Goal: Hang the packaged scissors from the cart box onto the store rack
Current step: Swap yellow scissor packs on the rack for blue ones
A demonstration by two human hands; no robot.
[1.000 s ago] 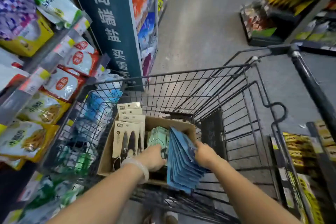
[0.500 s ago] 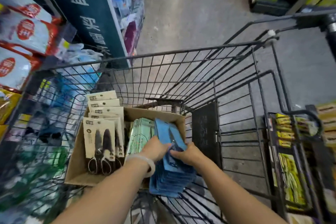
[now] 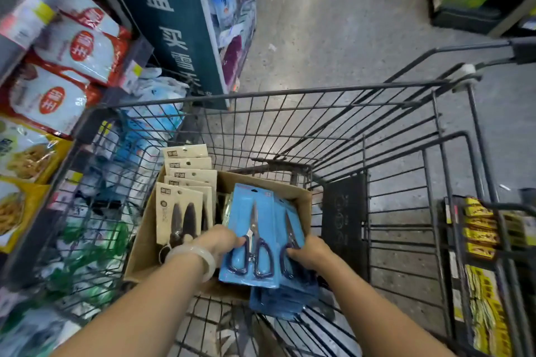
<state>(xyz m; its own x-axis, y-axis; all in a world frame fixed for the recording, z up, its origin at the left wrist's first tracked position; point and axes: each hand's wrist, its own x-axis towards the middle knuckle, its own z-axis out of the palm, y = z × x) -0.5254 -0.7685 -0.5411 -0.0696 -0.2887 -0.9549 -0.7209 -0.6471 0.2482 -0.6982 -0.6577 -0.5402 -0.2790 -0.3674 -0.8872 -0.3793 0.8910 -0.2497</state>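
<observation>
- Left hand (image 3: 220, 242) reaching in from the lower left, forearm slanting up toward the cart's middle, a pale bangle (image 3: 193, 258) round the wrist; fingers curled onto the left edge of the top blue scissors package (image 3: 251, 236), gripping it beside the handle loops.
- Right hand (image 3: 309, 251) coming in from the lower right, forearm angled up and leftward; fingers curled round the right side of the stack of blue scissors packages (image 3: 285, 295), grasping it at about the height of the handle loops.
- Top package held face up above the near right corner of the cardboard box (image 3: 145, 243), long axis running away from the person and leaning slightly rightward; hang hole at the far end, scissor blades pointing away, dark handle loops at the near end.
- Rest of the blue stack fanned beneath it, lower edges hanging past the box's near rim over the wire floor of the shopping cart (image 3: 319, 113).
- Beige carded scissors (image 3: 181, 211) standing upright in a row along the box's left side, hang holes up.
- Shelves of bagged snacks (image 3: 72, 52) just left of the cart; dark green sign with white characters (image 3: 168, 17) beyond the cart's far rim.
</observation>
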